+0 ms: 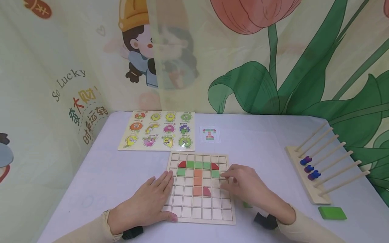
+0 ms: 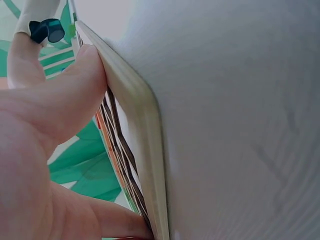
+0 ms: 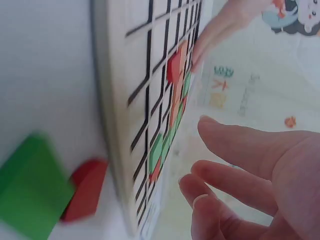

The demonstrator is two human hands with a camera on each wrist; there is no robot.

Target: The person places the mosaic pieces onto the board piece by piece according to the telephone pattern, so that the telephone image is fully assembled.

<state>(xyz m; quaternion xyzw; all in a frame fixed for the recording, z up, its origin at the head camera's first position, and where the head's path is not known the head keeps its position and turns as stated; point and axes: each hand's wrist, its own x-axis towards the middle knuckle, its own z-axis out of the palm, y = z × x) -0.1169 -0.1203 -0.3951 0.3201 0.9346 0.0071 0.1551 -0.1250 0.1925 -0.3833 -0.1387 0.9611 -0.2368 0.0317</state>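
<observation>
A wooden grid board (image 1: pixel 212 212) lies on the table in front of me. Its cells hold red quarter-round pieces (image 1: pixel 214 166), green squares (image 1: pixel 198 164) and a column of orange squares (image 1: pixel 198 181). My left hand (image 1: pixel 149 202) rests flat along the board's left edge, thumb at the near corner; the left wrist view shows the thumb touching the rim (image 2: pixel 142 110). Over the right edge hovers my right hand (image 1: pixel 247 182), fingers loosely bent. In the right wrist view nothing shows between its fingertips (image 3: pixel 212 127). A green block (image 3: pixel 35 190) and a red piece (image 3: pixel 90 187) lie beside the board.
Behind the board lie a fruit picture puzzle (image 1: pixel 159 131) and a small pattern card (image 1: pixel 209 134). A pegged wooden stand (image 1: pixel 307 175) with several blue and purple beads (image 1: pixel 309 168) is at the right. Near it lies another green block (image 1: pixel 332 213).
</observation>
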